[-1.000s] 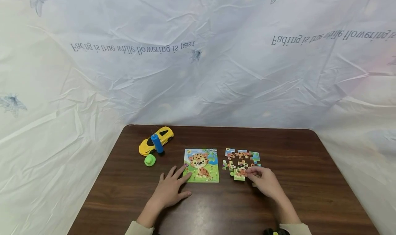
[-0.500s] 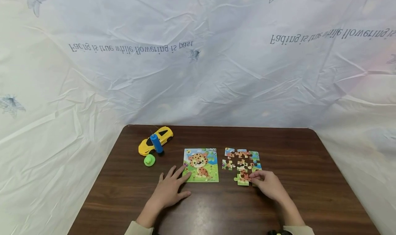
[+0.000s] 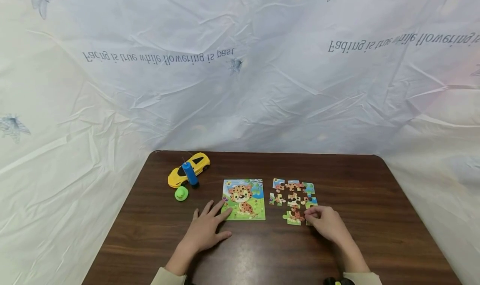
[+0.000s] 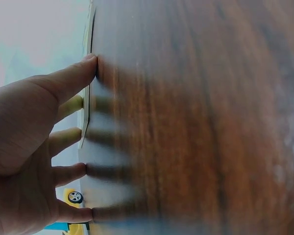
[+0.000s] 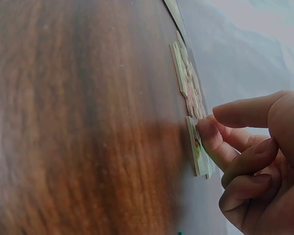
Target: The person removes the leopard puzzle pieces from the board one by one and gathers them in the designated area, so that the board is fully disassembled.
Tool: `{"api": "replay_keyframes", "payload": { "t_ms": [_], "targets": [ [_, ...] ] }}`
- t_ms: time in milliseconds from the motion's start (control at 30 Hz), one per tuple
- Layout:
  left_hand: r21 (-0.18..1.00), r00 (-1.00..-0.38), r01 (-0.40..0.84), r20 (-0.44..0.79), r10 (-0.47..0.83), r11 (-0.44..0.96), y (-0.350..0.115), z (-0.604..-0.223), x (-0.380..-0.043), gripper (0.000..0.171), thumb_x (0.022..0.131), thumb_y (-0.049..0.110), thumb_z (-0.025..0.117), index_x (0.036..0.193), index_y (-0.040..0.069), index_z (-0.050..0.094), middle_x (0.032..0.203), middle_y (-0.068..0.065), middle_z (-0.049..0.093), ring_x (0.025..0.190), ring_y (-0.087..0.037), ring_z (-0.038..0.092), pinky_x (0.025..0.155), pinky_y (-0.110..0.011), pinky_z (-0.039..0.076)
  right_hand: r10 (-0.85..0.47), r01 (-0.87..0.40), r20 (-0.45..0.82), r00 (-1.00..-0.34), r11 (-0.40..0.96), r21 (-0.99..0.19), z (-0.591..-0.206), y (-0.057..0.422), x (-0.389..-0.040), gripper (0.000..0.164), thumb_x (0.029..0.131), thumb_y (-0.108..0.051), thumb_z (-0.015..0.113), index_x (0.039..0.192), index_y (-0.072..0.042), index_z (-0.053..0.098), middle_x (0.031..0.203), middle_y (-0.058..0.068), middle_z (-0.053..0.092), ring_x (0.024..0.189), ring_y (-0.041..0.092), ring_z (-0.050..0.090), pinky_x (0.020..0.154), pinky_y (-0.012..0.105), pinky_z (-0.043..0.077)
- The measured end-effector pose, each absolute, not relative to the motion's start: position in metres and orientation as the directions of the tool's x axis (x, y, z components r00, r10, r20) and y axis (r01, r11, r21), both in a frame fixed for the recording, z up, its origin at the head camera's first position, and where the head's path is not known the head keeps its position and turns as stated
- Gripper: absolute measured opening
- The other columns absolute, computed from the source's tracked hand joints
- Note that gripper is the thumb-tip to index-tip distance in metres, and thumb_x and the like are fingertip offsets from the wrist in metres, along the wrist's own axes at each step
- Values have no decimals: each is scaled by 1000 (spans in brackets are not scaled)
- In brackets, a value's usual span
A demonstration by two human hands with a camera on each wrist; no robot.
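My left hand point(image 3: 207, 226) lies with spread fingers on the table, its fingertips on the left edge of a square leopard picture card point(image 3: 256, 210). In the left wrist view the thumb point(image 4: 71, 78) touches the wood. My right hand point(image 3: 328, 223) has thumb and index finger at the seam of a puzzle piece point(image 3: 294, 219) showing the leopard's body, bottom middle of a loose leopard jigsaw point(image 3: 294, 198). Its other fingers are curled in the right wrist view. The lower right corner piece point(image 5: 197, 149) sits under the index fingertip and is mostly hidden in the head view.
A yellow toy car point(image 3: 198, 162) stands at the back left, with a blue cylinder point(image 3: 190, 173) in front of it. A green rubber duck point(image 3: 181, 193) is nearby. White printed cloth point(image 3: 240, 101) hangs behind the dark wooden table point(image 3: 337, 172).
The bottom middle puzzle piece has moved right and slightly toward me, under the upper pieces. My right hand went right with it. The left hand has stayed put.
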State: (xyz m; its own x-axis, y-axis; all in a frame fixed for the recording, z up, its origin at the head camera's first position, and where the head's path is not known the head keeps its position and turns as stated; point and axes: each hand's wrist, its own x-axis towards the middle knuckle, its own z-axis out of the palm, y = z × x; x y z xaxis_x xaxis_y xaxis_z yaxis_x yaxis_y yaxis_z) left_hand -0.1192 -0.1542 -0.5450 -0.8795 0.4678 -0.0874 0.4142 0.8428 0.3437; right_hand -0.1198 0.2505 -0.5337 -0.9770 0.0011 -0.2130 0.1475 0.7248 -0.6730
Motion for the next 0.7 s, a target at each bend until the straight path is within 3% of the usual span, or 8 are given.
{"api": "replay_keyframes", "payload": {
  "t_ms": [300,500,700],
  "targets": [
    [333,-900,390,-59,431,859,-153,-545,-122,75,93,56,73,157,24,50,167,-10,33,148,-48,32,101,-82,30,-22,102,-171,-985,728,-678,-529,243,-122,13,99,-21,71,106,-13,79,97,-1,73,93,20,68,74,45,53],
    [324,-923,359,-14,385,875,-151,-545,-132,81,91,56,76,158,20,48,163,-15,38,146,-48,34,103,-80,30,-43,79,-154,-987,709,-701,-529,227,-127,12,100,-20,71,106,-14,79,93,-4,72,85,14,65,71,39,50],
    [293,-945,308,-13,326,905,-147,-547,-142,93,86,67,75,158,15,47,163,-16,38,146,-46,35,105,-77,31,-77,50,-137,-988,669,-742,-531,205,-131,11,99,-15,73,107,-13,78,91,-5,71,81,12,63,70,36,50]
  ]
}}
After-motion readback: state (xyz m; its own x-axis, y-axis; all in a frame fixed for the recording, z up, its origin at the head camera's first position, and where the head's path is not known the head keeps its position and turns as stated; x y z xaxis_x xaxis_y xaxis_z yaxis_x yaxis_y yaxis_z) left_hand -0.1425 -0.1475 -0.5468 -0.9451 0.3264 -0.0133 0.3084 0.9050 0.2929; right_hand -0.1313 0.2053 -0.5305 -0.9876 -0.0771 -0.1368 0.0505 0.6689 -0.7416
